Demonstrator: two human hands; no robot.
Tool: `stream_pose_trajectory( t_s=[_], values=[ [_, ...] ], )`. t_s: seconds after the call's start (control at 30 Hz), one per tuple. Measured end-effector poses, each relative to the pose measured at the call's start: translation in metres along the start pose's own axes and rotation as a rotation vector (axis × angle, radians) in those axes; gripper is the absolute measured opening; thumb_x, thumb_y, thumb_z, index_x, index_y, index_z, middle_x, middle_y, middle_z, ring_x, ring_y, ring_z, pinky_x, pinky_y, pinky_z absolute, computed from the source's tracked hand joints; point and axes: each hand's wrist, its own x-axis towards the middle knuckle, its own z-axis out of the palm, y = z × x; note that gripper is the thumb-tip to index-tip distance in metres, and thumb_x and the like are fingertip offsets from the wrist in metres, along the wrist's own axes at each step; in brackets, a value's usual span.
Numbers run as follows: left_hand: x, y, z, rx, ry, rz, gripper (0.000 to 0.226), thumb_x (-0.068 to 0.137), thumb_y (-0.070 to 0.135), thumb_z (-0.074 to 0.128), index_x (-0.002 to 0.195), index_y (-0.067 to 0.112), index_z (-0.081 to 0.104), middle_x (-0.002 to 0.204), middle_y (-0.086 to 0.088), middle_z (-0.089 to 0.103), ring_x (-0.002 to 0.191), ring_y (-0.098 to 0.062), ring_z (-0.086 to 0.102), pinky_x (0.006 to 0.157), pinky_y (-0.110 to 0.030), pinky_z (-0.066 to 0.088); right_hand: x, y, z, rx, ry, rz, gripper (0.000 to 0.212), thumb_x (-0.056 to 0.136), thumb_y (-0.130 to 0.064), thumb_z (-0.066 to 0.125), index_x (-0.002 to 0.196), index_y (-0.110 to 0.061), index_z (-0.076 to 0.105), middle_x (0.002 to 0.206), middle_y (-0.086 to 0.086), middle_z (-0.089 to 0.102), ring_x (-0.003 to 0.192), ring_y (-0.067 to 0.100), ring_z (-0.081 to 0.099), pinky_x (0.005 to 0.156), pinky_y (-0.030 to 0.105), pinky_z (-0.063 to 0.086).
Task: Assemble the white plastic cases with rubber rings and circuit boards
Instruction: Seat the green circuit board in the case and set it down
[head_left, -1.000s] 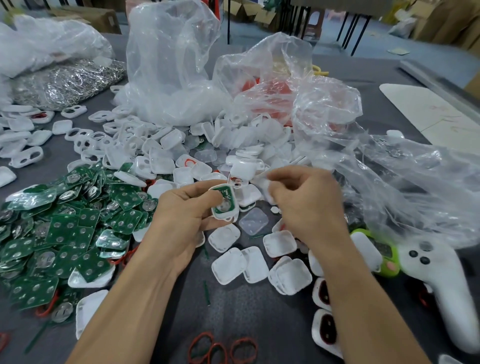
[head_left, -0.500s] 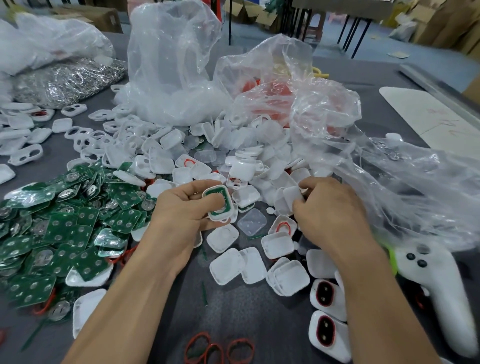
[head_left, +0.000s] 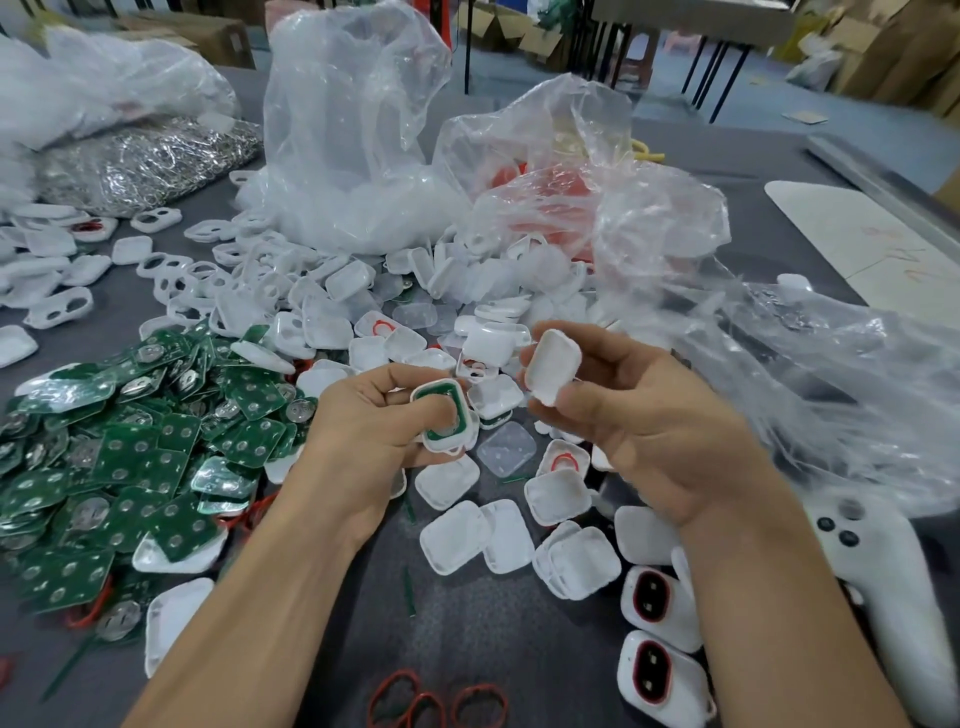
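Gripping boarded case (head_left: 447, 415), left hand (head_left: 374, 431); right hand (head_left: 639, 426) pinches lid (head_left: 553, 366) over grey table (head_left: 519, 649); cartons (head_left: 904, 57), seemingly, behind.

Person's own limbs, as seen from the head camera. Left hand (head_left: 374, 426) and right hand (head_left: 644, 431): both bare, with nothing worn on fingers or wrists. Left forearm (head_left: 249, 613) and right forearm (head_left: 779, 623): bare along their whole visible length, from wrist to lower edge. Nail detail is too blurred to tell.

Even, soft indoor light, probably overhead; shadows faint. Glare on clear plastic bags (head_left: 358, 156). Wide-angle edges bend, background soft.
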Motion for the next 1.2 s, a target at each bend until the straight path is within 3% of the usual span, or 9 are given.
stream_pose_trajectory(
  t_s=[0.13, 0.23, 0.43, 0.7, 0.83, 0.9, 1.0, 1.13, 1.2],
  values=[
    [0.000, 0.000, 0.000, 0.003, -0.028, 0.002, 0.026, 0.083, -0.018, 0.065, 0.088, 0.006, 0.072, 0.078, -0.012, 0.076, 0.065, -0.019, 0.072, 0.051, -0.029, 0.059, 0.001, 0.008, 0.000, 0.136, -0.128, -0.002, 0.056, 0.054, 0.019, 0.081, 0.101, -0.011, 0.079, 0.107, 0.013, 0.076, 0.100, 0.026, 0.074, 0.088, 0.038, 0.061],
    [-0.001, 0.000, 0.000, 0.014, -0.058, 0.005, 0.028, 0.083, -0.018, 0.065, 0.090, 0.008, 0.075, 0.084, -0.013, 0.077, 0.069, -0.021, 0.071, 0.054, -0.030, 0.060, 0.004, 0.012, -0.001, 0.101, -0.151, -0.018, 0.048, 0.066, 0.019, 0.068, 0.107, -0.006, 0.073, 0.109, 0.012, 0.074, 0.102, 0.024, 0.072, 0.095, 0.037, 0.059],
    [0.000, 0.001, 0.000, 0.011, -0.076, -0.006, 0.029, 0.084, -0.016, 0.065, 0.096, 0.007, 0.079, 0.092, -0.014, 0.078, 0.074, -0.022, 0.072, 0.055, -0.029, 0.060, 0.005, 0.013, 0.002, -0.377, -0.090, -0.130, 0.052, 0.069, 0.022, 0.064, 0.098, -0.019, 0.080, 0.109, 0.005, 0.078, 0.101, 0.012, 0.070, 0.075, 0.020, 0.054],
    [-0.001, 0.001, 0.001, -0.002, -0.077, -0.011, 0.026, 0.084, -0.015, 0.066, 0.099, 0.004, 0.077, 0.091, -0.014, 0.078, 0.074, -0.022, 0.073, 0.055, -0.029, 0.060, 0.007, 0.021, 0.017, -0.864, 0.076, -0.272, 0.061, 0.069, 0.020, 0.054, 0.092, -0.031, 0.078, 0.100, -0.015, 0.076, 0.100, 0.007, 0.072, 0.083, 0.028, 0.061],
    [-0.001, 0.001, 0.000, -0.016, -0.075, -0.007, 0.025, 0.085, -0.014, 0.066, 0.103, 0.001, 0.075, 0.099, -0.016, 0.078, 0.076, -0.022, 0.074, 0.055, -0.030, 0.061, 0.004, 0.025, 0.021, -1.354, 0.052, -0.071, 0.067, 0.067, 0.015, 0.055, 0.087, -0.046, 0.073, 0.092, -0.017, 0.069, 0.083, 0.004, 0.065, 0.065, 0.021, 0.055],
    [-0.001, 0.001, 0.000, -0.021, -0.067, -0.007, 0.025, 0.085, -0.014, 0.066, 0.104, 0.000, 0.075, 0.099, -0.016, 0.078, 0.076, -0.023, 0.075, 0.055, -0.029, 0.060, 0.003, 0.022, 0.022, -1.318, -0.010, 0.022, 0.065, 0.069, 0.018, 0.053, 0.084, -0.042, 0.077, 0.108, -0.014, 0.072, 0.096, 0.009, 0.068, 0.081, 0.030, 0.059],
    [0.000, 0.001, -0.001, -0.040, -0.050, -0.010, 0.025, 0.086, -0.014, 0.066, 0.105, 0.000, 0.074, 0.098, -0.016, 0.079, 0.075, -0.023, 0.075, 0.054, -0.028, 0.060, 0.001, 0.008, 0.022, -1.193, 0.197, -0.006, 0.062, 0.071, 0.016, 0.054, 0.095, -0.035, 0.082, 0.102, -0.015, 0.075, 0.093, 0.002, 0.068, 0.082, 0.015, 0.056],
    [0.002, 0.001, -0.001, -0.053, -0.014, -0.010, 0.025, 0.086, -0.014, 0.066, 0.102, 0.003, 0.075, 0.094, -0.013, 0.079, 0.070, -0.020, 0.075, 0.053, -0.026, 0.059, -0.008, 0.006, 0.030, -1.410, 0.380, 0.195, 0.021, 0.077, -0.025, 0.075, 0.098, -0.023, 0.072, 0.084, -0.001, 0.072, 0.076, 0.017, 0.066, 0.068, 0.028, 0.054],
    [0.002, 0.001, -0.001, -0.054, -0.001, -0.001, 0.025, 0.086, -0.014, 0.066, 0.099, 0.005, 0.075, 0.093, -0.013, 0.079, 0.070, -0.019, 0.075, 0.052, -0.026, 0.059, -0.009, 0.015, 0.049, -1.530, 0.396, 0.238, 0.034, 0.083, -0.052, 0.069, 0.091, -0.019, 0.065, 0.090, 0.006, 0.071, 0.078, 0.026, 0.059, 0.068, 0.032, 0.043]
  ],
)
